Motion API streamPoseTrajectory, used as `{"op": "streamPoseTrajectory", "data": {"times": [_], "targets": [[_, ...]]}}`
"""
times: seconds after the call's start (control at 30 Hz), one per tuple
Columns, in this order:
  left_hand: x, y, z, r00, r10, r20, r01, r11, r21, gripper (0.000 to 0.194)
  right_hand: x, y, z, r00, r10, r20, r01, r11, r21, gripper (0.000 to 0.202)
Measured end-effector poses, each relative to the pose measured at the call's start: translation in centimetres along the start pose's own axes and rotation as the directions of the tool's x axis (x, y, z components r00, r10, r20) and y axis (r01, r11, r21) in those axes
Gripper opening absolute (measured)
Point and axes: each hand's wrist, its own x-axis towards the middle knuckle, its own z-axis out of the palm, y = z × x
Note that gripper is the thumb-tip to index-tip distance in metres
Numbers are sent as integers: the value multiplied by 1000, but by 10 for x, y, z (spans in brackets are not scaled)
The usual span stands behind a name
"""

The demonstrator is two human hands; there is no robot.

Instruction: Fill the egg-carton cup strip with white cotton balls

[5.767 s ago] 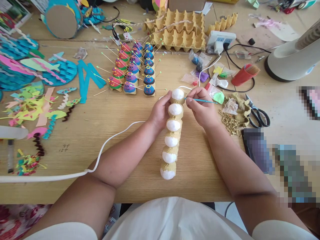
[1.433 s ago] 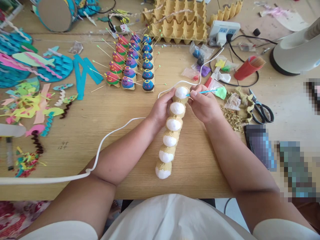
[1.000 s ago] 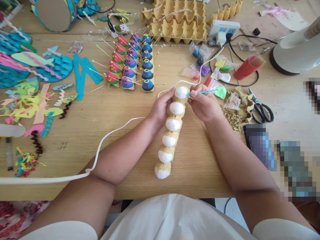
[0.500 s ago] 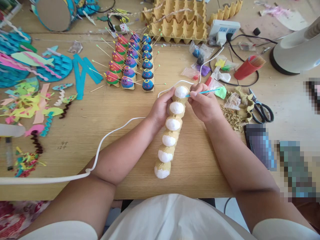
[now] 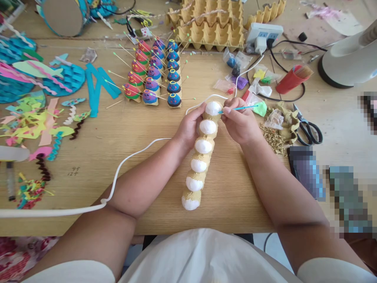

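A strip of egg carton (image 5: 207,135) with several bumps capped in white lies lengthwise in front of me, its far end between my hands. My left hand (image 5: 191,125) grips the strip's far end from the left side. In my right hand (image 5: 240,122) is a thin blue stick (image 5: 243,107), pinched between thumb and fingers. The stick's left tip touches or nearly touches the side of the farthest white cap (image 5: 213,107).
Painted carton rows (image 5: 151,72) with pins stand beyond the strip. Egg trays (image 5: 210,29) and a power strip (image 5: 265,32) are at the back. Scissors (image 5: 308,129) and a red cup (image 5: 291,80) lie right; paper scraps (image 5: 32,122) left. A white cable (image 5: 129,157) crosses my left arm.
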Motion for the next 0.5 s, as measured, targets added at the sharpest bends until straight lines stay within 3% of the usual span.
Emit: {"op": "streamPoseTrajectory", "data": {"times": [0.5], "targets": [[1,0,0,1000,-21,5,22,997,-80,35,1,2,-2,1000,-16,4,16,1000,22,63]]}}
